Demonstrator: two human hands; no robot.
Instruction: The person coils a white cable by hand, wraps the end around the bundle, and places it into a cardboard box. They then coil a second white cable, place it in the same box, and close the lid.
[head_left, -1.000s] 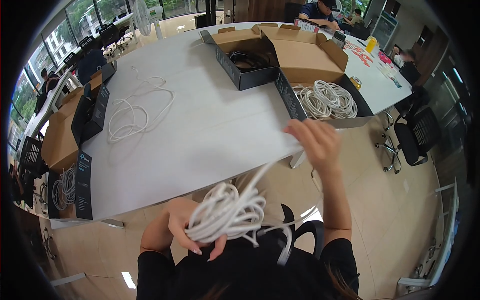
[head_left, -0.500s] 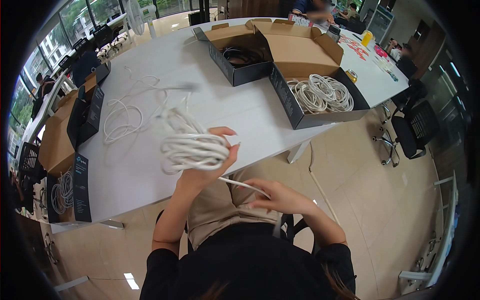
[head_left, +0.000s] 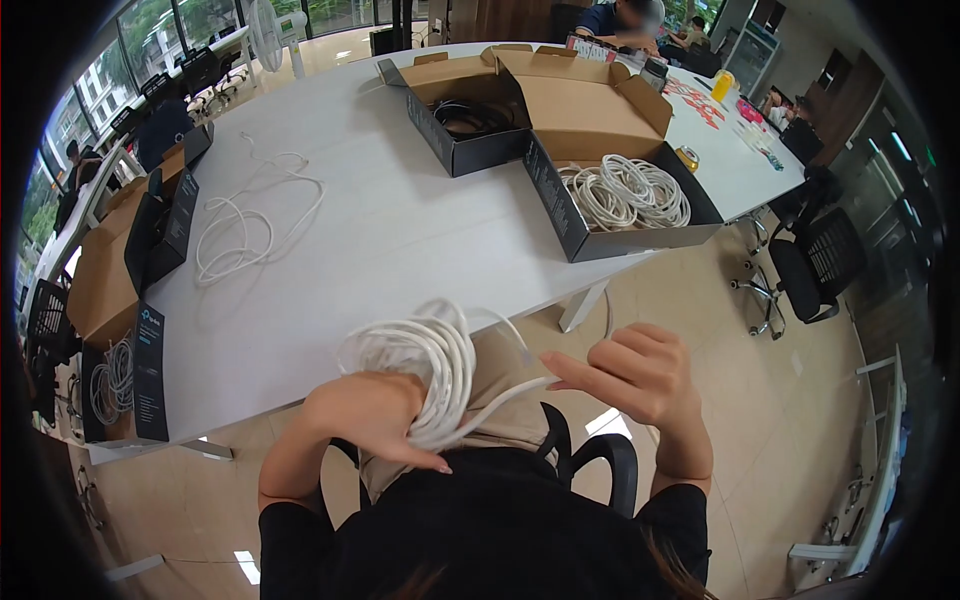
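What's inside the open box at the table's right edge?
White cable coils lie in the box. Whatever is under them is covered.

My one camera rides on my head, facing forward and steeply down, wide-angled. My left hand [head_left: 365, 415], gripping cable [head_left: 430, 360], and right hand [head_left: 635, 375] sit close at 6 o'clock; the desk [head_left: 400, 240] runs off toward 12, with boxes [head_left: 545, 185] far at 1 o'clock.
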